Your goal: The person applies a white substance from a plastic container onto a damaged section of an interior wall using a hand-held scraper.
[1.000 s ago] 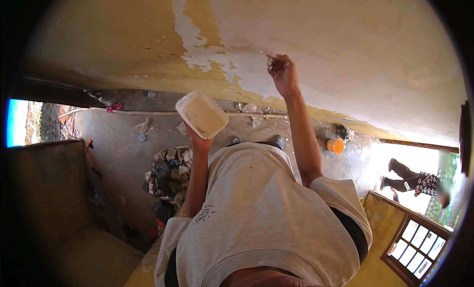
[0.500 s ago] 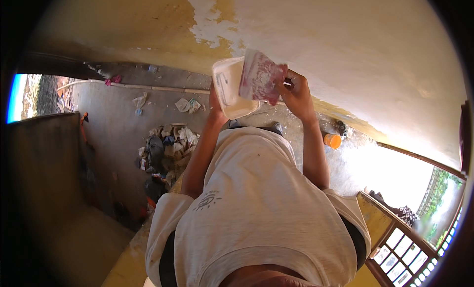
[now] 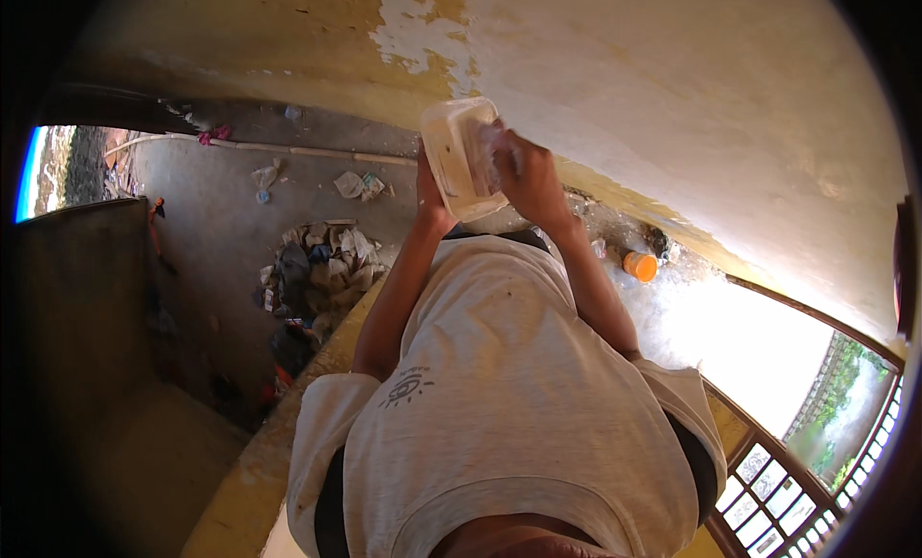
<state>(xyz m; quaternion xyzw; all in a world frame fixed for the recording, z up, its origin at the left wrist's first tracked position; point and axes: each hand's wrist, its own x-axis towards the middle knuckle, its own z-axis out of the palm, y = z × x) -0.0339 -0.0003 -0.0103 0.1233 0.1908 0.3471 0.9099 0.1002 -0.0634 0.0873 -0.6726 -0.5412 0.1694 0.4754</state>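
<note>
My left hand (image 3: 433, 195) is closed round the side of a rectangular translucent plastic tub (image 3: 444, 145), held tilted in front of my chest, with pale paste smeared inside. My right hand (image 3: 534, 181) pinches a thin reddish scraper sheet (image 3: 486, 153), smeared with whitish paste. Now the sheet is turned nearly edge-on and dips into the tub's right side, blurred by motion. Just beyond both hands rises the wall (image 3: 615, 87), coated smooth and pale on the right. Its left part is yellow, with a peeling white patch (image 3: 413, 25).
A heap of crumpled bags and rubbish (image 3: 322, 270) lies on the grey floor to the left. Along the wall's foot runs a long pole (image 3: 288, 151). An orange bucket (image 3: 640, 266) stands at right, near a bright doorway (image 3: 759, 337) and a paned wooden window (image 3: 773, 500).
My right hand has moved left and turned, bringing the scraper sheet from broadside beside the tub to edge-on inside it. The tub has tilted slightly.
</note>
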